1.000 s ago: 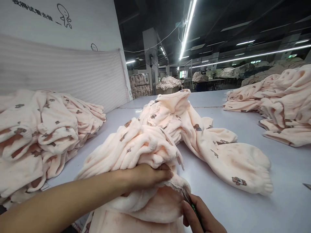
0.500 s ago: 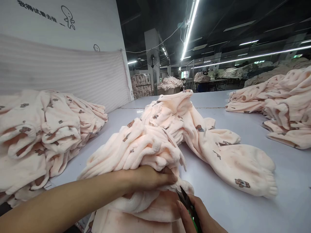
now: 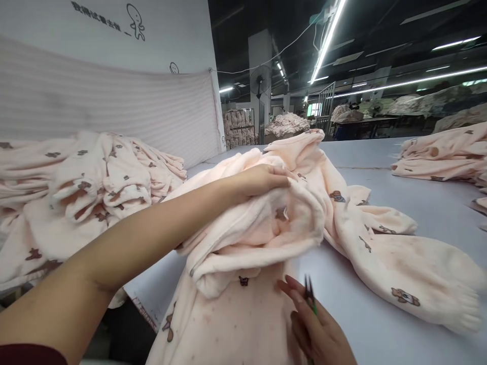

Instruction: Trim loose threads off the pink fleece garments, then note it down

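Stack (image 3: 95, 187) of folded pink fleece far left. Left hand (image 3: 262, 180) fingers together, gripping bunched garment (image 3: 266, 228) mid-table (image 3: 380, 324). Right hand (image 3: 317, 332) low, pinching snips (image 3: 310, 293), blades up, just beside garment. Another pile (image 3: 445, 154) far right.

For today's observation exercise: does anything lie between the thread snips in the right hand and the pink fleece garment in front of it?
Nothing visible. The snips in the right hand point at the fleece garment, which the left hand grips farther up.
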Tool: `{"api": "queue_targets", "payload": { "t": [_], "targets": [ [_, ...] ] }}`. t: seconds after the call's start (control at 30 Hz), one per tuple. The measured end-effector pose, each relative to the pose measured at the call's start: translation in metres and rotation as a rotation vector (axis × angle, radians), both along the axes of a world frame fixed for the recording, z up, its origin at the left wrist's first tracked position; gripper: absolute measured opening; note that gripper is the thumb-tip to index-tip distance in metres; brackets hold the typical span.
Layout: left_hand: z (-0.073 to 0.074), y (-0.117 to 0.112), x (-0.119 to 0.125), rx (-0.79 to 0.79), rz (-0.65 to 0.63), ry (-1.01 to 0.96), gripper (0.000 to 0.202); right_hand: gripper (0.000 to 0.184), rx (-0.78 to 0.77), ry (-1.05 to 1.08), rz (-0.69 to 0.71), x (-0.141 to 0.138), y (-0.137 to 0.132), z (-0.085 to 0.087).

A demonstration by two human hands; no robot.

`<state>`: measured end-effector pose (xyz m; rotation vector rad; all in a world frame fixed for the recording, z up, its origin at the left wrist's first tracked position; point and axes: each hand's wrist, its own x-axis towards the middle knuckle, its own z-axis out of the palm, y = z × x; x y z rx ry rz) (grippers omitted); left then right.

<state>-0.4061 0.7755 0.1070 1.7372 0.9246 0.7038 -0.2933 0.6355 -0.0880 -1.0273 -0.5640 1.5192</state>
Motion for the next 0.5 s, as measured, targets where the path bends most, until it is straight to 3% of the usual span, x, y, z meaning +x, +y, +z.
{"api": "queue_targets", "payload": {
  "t": [0.1,0.27,0.37,0.5],
  "targets": [
    [0.004,0.008,0.005,0.006,0.043,-0.015,0.014,0.021,0.024,0.141,0.048,-0.034,0.020,0.000],
    [0.000,0.015,0.006,0.004,0.071,-0.025,0.011,0.028,-0.022,0.359,-0.003,-0.075,0.046,0.011],
    [-0.001,0.021,0.001,-0.006,0.069,-0.047,0.007,0.029,-0.088,0.405,-0.040,-0.064,0.041,0.011],
    [-0.002,0.029,-0.007,-0.023,0.025,-0.075,0.009,0.028,-0.120,0.314,-0.148,-0.010,-0.004,-0.003]
  ]
}}
